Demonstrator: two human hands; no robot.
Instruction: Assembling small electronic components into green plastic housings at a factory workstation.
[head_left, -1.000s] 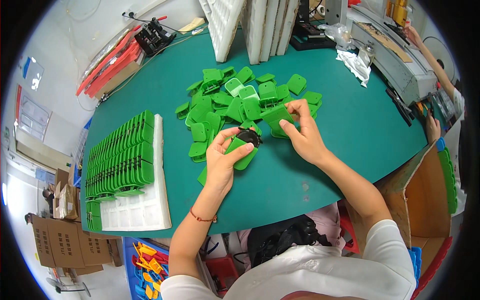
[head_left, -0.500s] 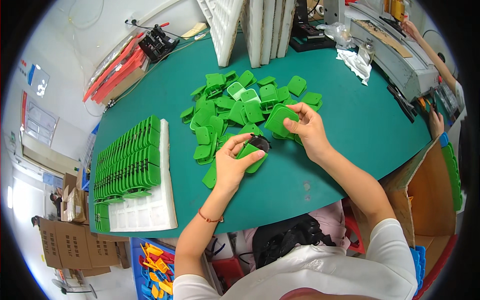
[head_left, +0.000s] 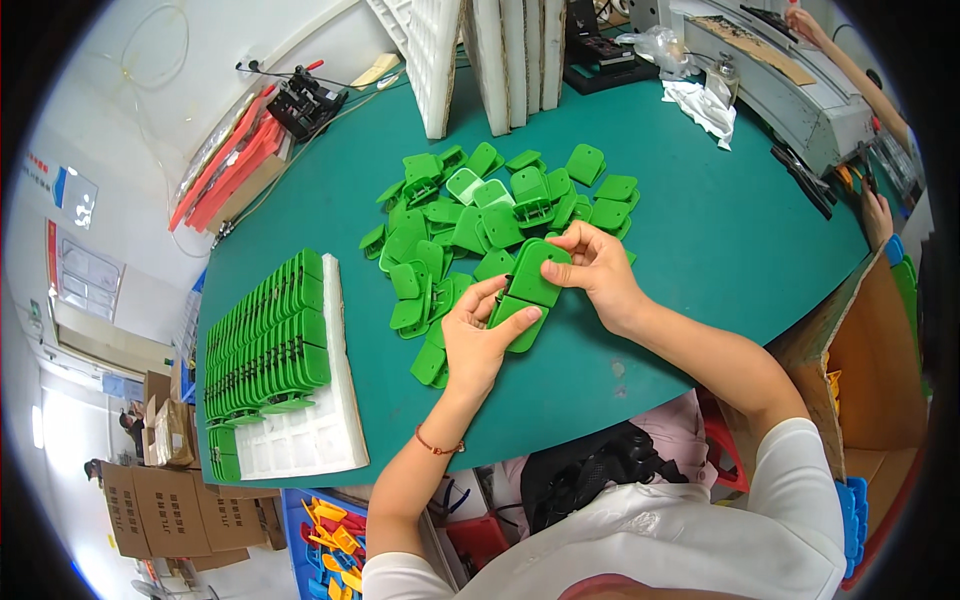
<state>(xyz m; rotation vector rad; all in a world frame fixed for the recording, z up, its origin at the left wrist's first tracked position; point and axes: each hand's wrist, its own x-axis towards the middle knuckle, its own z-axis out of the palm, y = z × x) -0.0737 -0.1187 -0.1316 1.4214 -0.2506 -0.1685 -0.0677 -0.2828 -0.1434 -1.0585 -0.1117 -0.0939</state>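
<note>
My left hand (head_left: 474, 338) is closed on a green plastic clip (head_left: 520, 328), thumb on its face. My right hand (head_left: 602, 278) pinches another green plastic clip (head_left: 537, 272) by its upper right end. The two pieces meet edge to edge, and a dark bit shows at their left side by my left fingertips. Whether they are joined I cannot tell. Just beyond my hands spreads a pile of loose green clips (head_left: 467, 228), two of them paler. To the left, a white foam tray (head_left: 345, 380) carries green clips (head_left: 270, 340) stood closely in rows, with black parts along them.
White foam boards (head_left: 493, 70) stand upright at the back of the green table (head_left: 700, 270). A black device (head_left: 305, 102) sits back left. At right are a machine (head_left: 790, 95), another person's hand (head_left: 876, 215) and a cardboard box (head_left: 880, 390). A blue bin (head_left: 300, 535) holds coloured clips.
My right hand has moved left and down, bringing its green clip against the one in my left hand. The round dark part seen on the left clip is now covered.
</note>
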